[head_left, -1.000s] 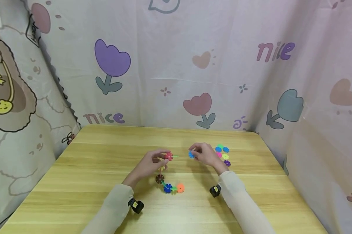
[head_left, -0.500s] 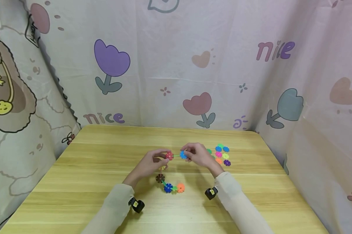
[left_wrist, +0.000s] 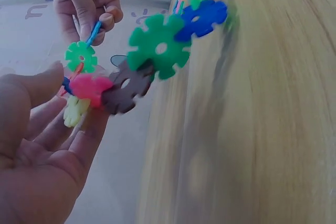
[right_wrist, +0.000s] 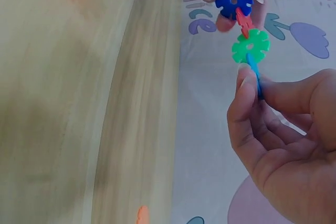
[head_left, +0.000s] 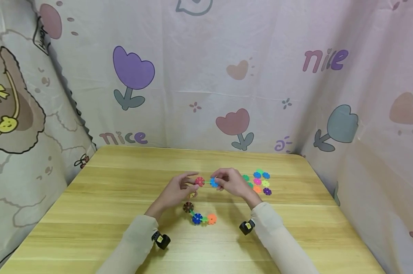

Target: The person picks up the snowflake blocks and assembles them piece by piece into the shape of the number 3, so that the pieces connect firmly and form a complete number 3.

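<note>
A curved chain of toothed plastic snowflake discs hangs from my left hand [head_left: 173, 191], whose thumb and fingers hold it near a red disc [head_left: 199, 181] and a dark blue disc [right_wrist: 233, 0]. From there it runs through a brown disc [left_wrist: 126, 88] and a larger-looking green disc [left_wrist: 160, 47] to an orange disc [head_left: 212, 219]. At its other end is a green disc [right_wrist: 250, 46]. My right hand [head_left: 234, 182] pinches a light blue disc [right_wrist: 254, 75] edge-on against that green one. Whether their slots are fully engaged I cannot tell.
Several loose discs lie on the wooden table [head_left: 124, 236] right of my right hand, among them a purple disc [head_left: 267, 191], a yellow disc [head_left: 265, 183] and a pink disc [head_left: 257, 181]. A patterned curtain [head_left: 192, 76] hangs behind the table.
My right hand has moved left, bringing the light blue disc to the green disc at the chain's end. The left hand keeps its hold almost in place.
</note>
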`<state>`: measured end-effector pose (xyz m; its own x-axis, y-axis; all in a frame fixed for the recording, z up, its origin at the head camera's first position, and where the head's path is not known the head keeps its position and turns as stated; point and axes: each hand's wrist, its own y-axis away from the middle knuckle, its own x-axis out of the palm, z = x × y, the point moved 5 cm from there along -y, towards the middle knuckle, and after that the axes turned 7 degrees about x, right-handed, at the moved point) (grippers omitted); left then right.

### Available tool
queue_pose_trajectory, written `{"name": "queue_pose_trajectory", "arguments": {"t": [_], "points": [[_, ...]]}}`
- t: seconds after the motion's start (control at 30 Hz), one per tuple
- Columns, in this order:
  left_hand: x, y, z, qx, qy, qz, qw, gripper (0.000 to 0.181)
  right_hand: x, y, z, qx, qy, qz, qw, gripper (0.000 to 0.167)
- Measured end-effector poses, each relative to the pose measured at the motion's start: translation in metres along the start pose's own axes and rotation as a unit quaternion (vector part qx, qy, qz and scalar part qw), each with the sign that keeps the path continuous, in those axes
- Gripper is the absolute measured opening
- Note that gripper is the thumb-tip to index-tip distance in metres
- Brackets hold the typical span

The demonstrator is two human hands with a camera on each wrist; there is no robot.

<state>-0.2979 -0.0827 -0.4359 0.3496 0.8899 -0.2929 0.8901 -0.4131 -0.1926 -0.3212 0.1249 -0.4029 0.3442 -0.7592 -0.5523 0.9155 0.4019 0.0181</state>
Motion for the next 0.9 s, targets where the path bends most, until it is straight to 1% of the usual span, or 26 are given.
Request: {"name": "queue_pose_trajectory", "arguments": {"t": [0.17, 0.33, 0.5, 0.7, 0.8, 0.9], "points": [[0.0011, -0.0006, 0.0005, -0.008, 0.004, -0.030, 0.9995, 0.038, 0.0007, -0.0010, 0.0000, 0.005, -0.003, -0.024, 0.9997, 0.016], [0.0010, -0.0009, -0.0008, -0.012, -0.009, -0.043, 0.9990, 0.036, 0.0014, 0.0005, 0.0044, 0.019, -0.022, -0.039, 0.9988, 0.015], [-0.0012, -0.0012, 0.0012, -0.009, -0.011, -0.039, 0.9991, 0.037, 0.0026, 0.0006, 0.0054, 0.022, -0.044, -0.039, 0.9980, 0.014], [-0.0025, -0.0023, 0.0019, 0.024, -0.012, -0.019, 0.9995, 0.043, 0.0008, 0.0018, 0.0005, 0.017, -0.069, -0.046, 0.9964, 0.014], [-0.0038, -0.0023, 0.0034, 0.026, -0.013, -0.023, 0.9993, 0.042, -0.0015, 0.0037, -0.0006, 0.014, -0.076, -0.051, 0.9957, 0.015], [-0.0064, -0.0028, 0.0029, 0.022, -0.018, -0.036, 0.9989, 0.038, -0.0028, 0.0057, -0.0010, 0.018, -0.082, -0.046, 0.9954, 0.014]]}}
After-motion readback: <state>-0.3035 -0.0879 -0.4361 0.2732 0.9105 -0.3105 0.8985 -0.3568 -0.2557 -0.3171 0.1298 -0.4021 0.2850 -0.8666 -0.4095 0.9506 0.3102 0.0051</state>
